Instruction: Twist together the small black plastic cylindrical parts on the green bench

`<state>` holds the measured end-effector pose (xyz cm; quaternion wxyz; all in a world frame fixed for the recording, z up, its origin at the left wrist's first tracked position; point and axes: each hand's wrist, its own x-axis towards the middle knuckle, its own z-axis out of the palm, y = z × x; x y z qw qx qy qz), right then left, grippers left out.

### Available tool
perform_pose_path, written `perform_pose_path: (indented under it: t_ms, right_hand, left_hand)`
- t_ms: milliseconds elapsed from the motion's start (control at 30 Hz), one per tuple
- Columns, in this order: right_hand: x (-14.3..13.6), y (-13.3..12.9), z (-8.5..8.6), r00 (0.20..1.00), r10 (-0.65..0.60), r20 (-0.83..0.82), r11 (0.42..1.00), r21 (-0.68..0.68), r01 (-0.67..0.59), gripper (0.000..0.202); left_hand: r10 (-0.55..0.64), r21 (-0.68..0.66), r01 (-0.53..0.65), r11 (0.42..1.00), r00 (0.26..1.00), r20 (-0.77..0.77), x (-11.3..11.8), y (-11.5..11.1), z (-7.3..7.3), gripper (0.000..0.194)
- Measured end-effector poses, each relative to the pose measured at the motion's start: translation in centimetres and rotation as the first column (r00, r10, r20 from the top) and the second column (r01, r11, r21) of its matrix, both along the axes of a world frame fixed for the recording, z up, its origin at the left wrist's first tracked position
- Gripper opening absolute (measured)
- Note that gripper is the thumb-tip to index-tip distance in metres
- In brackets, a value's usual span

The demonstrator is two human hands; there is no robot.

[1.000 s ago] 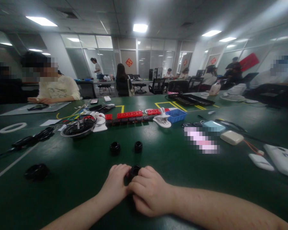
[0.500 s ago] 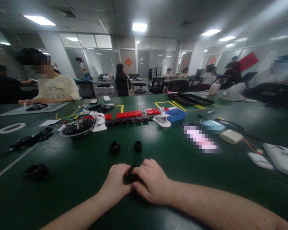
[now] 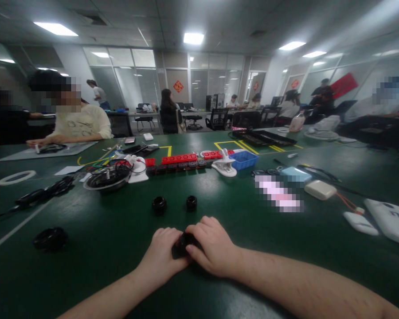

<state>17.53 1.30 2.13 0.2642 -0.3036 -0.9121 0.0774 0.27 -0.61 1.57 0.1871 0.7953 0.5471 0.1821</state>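
Note:
Both hands are closed around a glossy black ring-shaped roll (image 3: 183, 245), low over the green table. My left hand (image 3: 162, 250) grips its left side, fingers over the far edge. From the right, my right hand (image 3: 213, 248) curls over its top, thumb at the near side. Much of the roll is covered by the fingers, so its exact kind cannot be made out. Just beyond the hands stand two similar small black rolls, a left one (image 3: 159, 204) and a right one (image 3: 191, 203). A larger black roll (image 3: 50, 239) lies off to the left.
Farther back are a metal bowl (image 3: 106, 182) of black parts, a row of red blocks (image 3: 179, 158), a white clamp (image 3: 224, 165) and a blue bin (image 3: 244, 160). Pale devices (image 3: 320, 189) and cables lie right. A person (image 3: 80, 119) works across the table at left.
My right hand has shifted slightly and its fingers now curl over the roll, which has turned so more of its dark face shows. My left hand stays nearly in place.

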Motion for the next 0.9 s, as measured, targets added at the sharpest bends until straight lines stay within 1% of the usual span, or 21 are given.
perform_pose_path:
  t_ms: [233,533,900]
  right_hand:
    - [-0.07,0.04,0.06,0.999,-0.019,0.036,1.0,-0.003,0.019,0.029]
    - [-0.06,0.02,0.13,0.996,-0.011,0.092,0.999,0.046,0.007,0.031]
    - [-0.17,-0.08,0.31,0.992,-0.009,0.129,0.999,0.037,0.004,0.032]
  left_hand:
    - [-0.004,0.001,0.004,1.0,1.0,0.0,0.0,-0.01,0.01,0.016]
    - [-0.015,0.031,0.015,0.999,1.0,-0.018,0.07,0.07,-0.27,0.016]
    - [-0.013,0.028,0.014,1.0,1.0,-0.025,-0.01,0.01,-0.43,0.015]
